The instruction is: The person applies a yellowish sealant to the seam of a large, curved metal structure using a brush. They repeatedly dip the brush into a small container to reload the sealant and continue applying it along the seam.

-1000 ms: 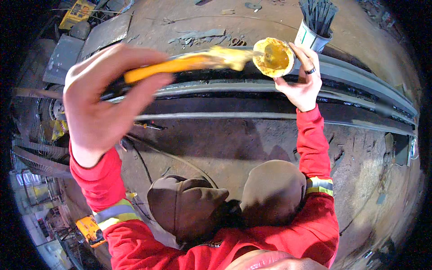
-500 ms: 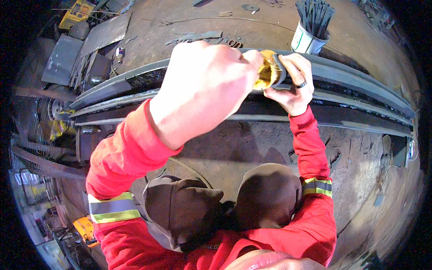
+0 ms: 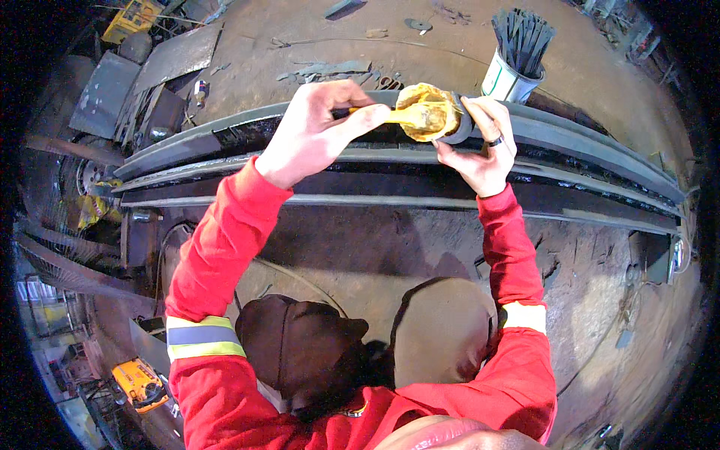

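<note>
My left hand (image 3: 315,131) pinches a yellow tool (image 3: 405,116), narrow at my fingers and widening toward its far end. That end reaches into the mouth of a small dark round tub (image 3: 465,124), whose inside and rim are coated with thick yellow-brown paste (image 3: 418,94). Whether the tool ends in bristles or a flat blade I cannot make out. My right hand (image 3: 489,154), with a dark ring on one finger, grips the tub from its right side, tilting its mouth toward my left hand. Both hands are above long dark metal beams (image 3: 315,178).
A white bucket (image 3: 510,79) of dark flat strips stands beyond the beams. Metal sheets (image 3: 180,56) lie at the far left, and scrap pieces (image 3: 330,69) lie on the floor beyond. An orange-yellow machine (image 3: 141,384) sits at lower left. A cable (image 3: 300,279) runs near my knees.
My left hand has drawn back left and lowered away from the camera, bringing the yellow tool and the tub's mouth into view. My right hand still holds the tub, shifted slightly.
</note>
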A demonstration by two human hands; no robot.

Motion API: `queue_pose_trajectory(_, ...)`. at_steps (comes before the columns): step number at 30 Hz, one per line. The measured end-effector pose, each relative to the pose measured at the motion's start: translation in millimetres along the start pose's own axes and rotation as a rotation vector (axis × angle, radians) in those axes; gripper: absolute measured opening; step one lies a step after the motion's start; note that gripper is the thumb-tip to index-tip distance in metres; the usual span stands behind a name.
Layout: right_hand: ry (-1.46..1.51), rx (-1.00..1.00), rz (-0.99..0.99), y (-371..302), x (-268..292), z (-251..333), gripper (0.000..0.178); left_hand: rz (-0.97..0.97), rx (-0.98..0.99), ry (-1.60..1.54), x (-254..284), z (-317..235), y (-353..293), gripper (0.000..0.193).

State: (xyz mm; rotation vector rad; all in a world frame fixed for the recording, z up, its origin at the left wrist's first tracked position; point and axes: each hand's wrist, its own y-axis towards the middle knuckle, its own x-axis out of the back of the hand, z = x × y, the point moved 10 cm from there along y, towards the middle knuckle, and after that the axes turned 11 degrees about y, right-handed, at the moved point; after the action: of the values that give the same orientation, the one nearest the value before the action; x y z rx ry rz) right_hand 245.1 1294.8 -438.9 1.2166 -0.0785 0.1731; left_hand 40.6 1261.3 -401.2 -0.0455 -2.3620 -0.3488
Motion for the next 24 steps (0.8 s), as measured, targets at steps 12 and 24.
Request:
queue_pose_trajectory(12,-0.062,-0.188,-0.062,-1,4,-20,0.064,-0.249,0.325,-0.677,37,57,-51,0.01)
queue_pose_trajectory(24,0.045,-0.482,-0.153,-14,6,-44,0.06,-0.701,0.035,-0.602,160,54,-117,0.012)
